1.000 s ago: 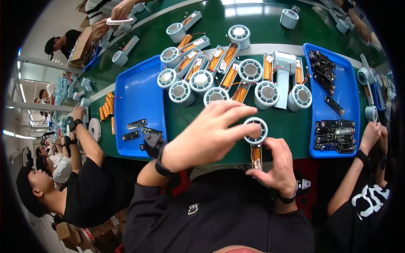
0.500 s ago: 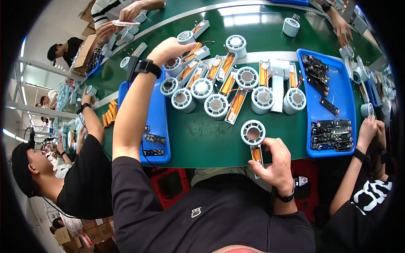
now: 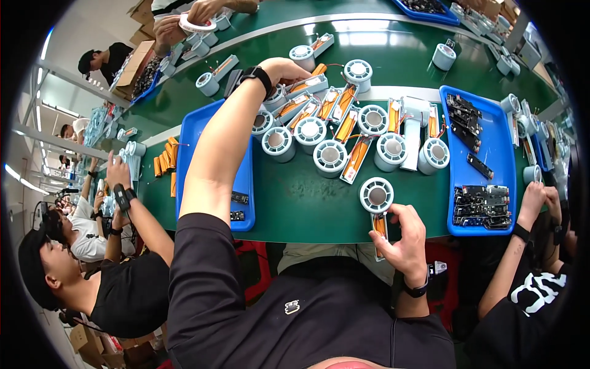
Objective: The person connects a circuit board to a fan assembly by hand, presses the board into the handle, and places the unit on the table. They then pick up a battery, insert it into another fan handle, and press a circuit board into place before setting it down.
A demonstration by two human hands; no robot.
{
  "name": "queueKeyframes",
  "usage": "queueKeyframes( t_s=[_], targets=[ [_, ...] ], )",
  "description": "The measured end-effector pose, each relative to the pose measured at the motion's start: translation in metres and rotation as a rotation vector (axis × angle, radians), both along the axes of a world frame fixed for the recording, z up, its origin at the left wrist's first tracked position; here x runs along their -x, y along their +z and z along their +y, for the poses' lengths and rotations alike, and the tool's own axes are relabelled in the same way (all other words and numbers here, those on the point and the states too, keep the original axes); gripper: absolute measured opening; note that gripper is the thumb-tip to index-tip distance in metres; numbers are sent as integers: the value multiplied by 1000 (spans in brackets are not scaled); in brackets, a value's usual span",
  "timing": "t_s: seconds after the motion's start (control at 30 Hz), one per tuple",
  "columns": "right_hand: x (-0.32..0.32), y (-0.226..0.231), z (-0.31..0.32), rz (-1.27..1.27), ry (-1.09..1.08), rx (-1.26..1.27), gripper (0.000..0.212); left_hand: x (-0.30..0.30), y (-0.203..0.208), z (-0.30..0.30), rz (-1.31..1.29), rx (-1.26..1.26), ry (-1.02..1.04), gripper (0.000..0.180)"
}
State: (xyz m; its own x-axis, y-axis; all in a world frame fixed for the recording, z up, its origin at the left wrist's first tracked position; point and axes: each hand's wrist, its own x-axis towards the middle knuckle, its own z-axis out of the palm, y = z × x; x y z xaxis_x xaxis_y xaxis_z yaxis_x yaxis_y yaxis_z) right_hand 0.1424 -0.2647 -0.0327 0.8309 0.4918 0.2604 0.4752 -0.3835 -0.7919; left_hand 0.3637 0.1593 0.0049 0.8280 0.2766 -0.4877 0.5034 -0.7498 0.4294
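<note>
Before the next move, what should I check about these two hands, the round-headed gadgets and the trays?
1. Right hand steadying the near gadget: ok, thumb and fingers are at its handle.
2. Orange cell in that handle: ok, it shows in the open channel.
3. Left hand holding something: cannot tell; it is at the far left of the gadget cluster, fingertips unclear.
4. Left blue tray fully in sight: not ok, the left forearm crosses in front.
5. Circuit boards in the right blue tray: ok, several lie there.
</note>
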Motion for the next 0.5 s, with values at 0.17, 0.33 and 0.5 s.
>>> queueKeyframes(
  t_s=[0.17, 0.33, 0.5],
  targets=[
    [3, -2, 1, -27, 22, -14, 49, -11, 1, -20, -148, -299, -264, 46],
    [4, -4, -3, -7, -17, -3, 49, 4, 51, -61, -155, -446, -313, 39],
    [8, -3, 0, 11, 13, -11, 48, 30, 53, -8, -248, -183, -273, 37]
  ],
)
